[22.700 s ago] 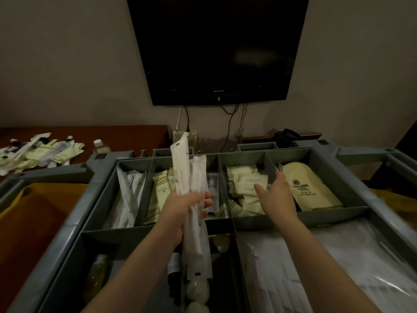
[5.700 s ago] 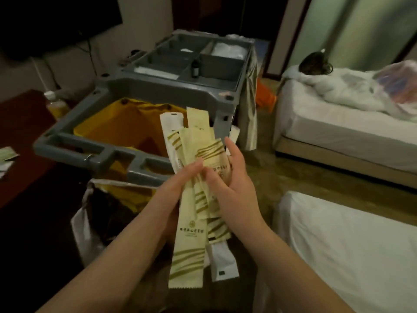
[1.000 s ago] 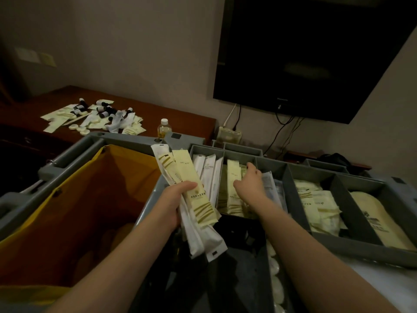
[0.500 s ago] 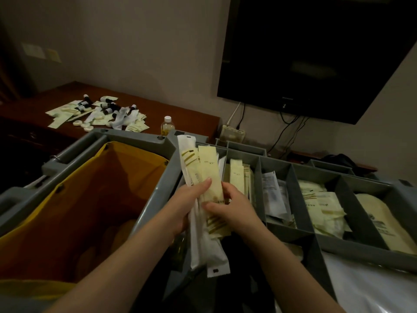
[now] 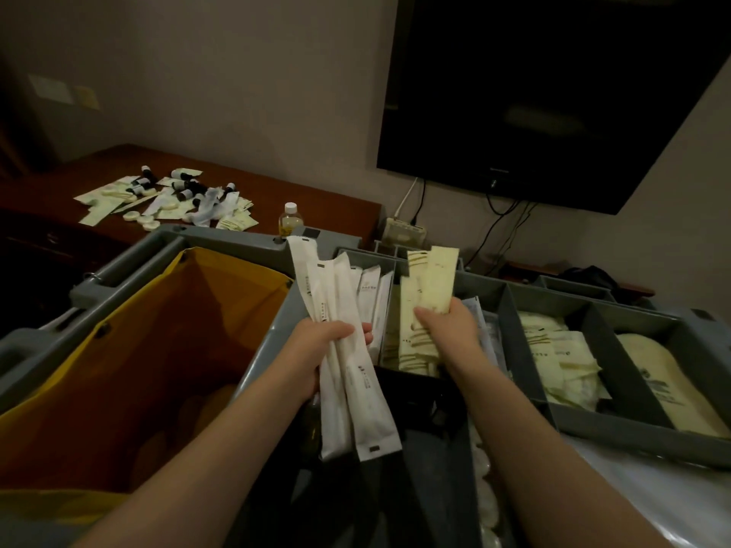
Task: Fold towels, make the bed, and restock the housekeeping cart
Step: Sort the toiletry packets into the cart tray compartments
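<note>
Housekeeping cart (image 5: 245, 247), grey plastic, divided tray on top. Left hand (image 5: 322, 344) closed round bundle of long white paper packets (image 5: 356, 393), held just before slot of like white packets (image 5: 374, 286). Right hand (image 5: 451, 326) grips fan of long cream striped packets (image 5: 433, 278) over second slot, hiding part of stock below. Further right: cream sachets (image 5: 561, 357), cream printed bag (image 5: 668, 393). Yellow-orange cloth sack (image 5: 158, 350) at left. Behind: dark wooden surface (image 5: 336, 209) with scattered sachets and small dark bottles (image 5: 174, 191), clear white-capped bottle (image 5: 290, 220), black wall television (image 5: 534, 92).
</note>
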`<state>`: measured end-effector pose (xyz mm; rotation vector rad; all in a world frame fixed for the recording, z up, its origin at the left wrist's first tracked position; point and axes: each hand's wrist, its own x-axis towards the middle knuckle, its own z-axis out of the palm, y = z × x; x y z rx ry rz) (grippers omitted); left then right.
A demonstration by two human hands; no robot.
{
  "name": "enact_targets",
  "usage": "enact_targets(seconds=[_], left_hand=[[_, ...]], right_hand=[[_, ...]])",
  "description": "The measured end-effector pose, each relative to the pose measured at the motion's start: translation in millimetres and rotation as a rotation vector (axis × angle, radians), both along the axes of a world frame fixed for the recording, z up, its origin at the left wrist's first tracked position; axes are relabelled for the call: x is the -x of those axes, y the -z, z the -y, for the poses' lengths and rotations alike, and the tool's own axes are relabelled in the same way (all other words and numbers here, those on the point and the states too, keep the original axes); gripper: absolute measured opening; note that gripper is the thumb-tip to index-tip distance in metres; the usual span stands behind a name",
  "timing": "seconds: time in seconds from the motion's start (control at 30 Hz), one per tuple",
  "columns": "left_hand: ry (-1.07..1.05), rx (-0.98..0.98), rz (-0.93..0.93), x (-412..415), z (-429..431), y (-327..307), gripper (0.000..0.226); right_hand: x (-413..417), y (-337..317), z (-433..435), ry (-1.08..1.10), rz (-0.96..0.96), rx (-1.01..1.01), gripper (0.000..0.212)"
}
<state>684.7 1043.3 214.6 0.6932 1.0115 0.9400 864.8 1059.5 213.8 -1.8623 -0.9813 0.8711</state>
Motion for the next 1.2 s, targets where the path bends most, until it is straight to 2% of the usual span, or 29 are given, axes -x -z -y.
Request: enact_targets(seconds=[0.17, 0.23, 0.33, 0.43, 0.5, 0.57, 0.7, 0.77, 0.87, 0.9, 0.97, 1.03, 1.1, 1.2], left_hand=[[-0.054, 0.038, 0.045, 3, -6, 4, 0.033], [-0.058, 0.051, 0.065, 5, -7, 5, 0.038], [-0.067, 0.051, 0.076, 6, -8, 5, 0.043], [-0.077, 0.046, 0.089, 5, -8, 5, 0.045], [-0.070, 0.042, 0.086, 5, -8, 4, 0.046], [-0.067, 0.042, 0.087, 5, -8, 5, 0.046], [-0.067, 0.023, 0.068, 6, -9, 6, 0.046], [-0.074, 0.023, 0.078, 7, -10, 6, 0.042], [-0.078, 0.011, 0.086, 7, -10, 6, 0.021], [-0.082, 0.011, 0.081, 6, -9, 5, 0.013], [-0.094, 0.006, 0.049, 3, -7, 3, 0.010], [-0.123, 0.012, 0.042, 2, -6, -2, 0.008], [-0.153, 0.020, 0.070, 2, -5, -4, 0.021], [-0.142, 0.019, 0.128, 3, -4, -6, 0.030]], right_hand=[[-5, 3, -27, 0.037, 0.053, 0.119, 0.090], [0, 5, -23, -0.045, 0.162, 0.140, 0.084], [7, 12, -14, -0.216, 0.550, 0.199, 0.060], [10, 15, -16, -0.293, 0.861, 0.097, 0.058], [9, 20, -20, -0.450, 0.967, 0.129, 0.053], [9, 24, -24, -0.524, 1.041, 0.294, 0.046], [7, 17, -18, -0.418, 1.136, 0.486, 0.043], [5, 14, -12, -0.394, 1.134, 0.467, 0.044], [12, 9, 0, -0.369, 1.062, 0.211, 0.045], [18, 5, 6, -0.368, 0.959, 0.109, 0.042], [33, -3, 16, -0.398, 0.598, -0.039, 0.035], [47, -8, 26, -0.453, 0.282, -0.062, 0.035], [55, -9, 31, -0.542, 0.178, -0.020, 0.048], [63, -5, 31, -0.639, 0.170, -0.008, 0.066]])
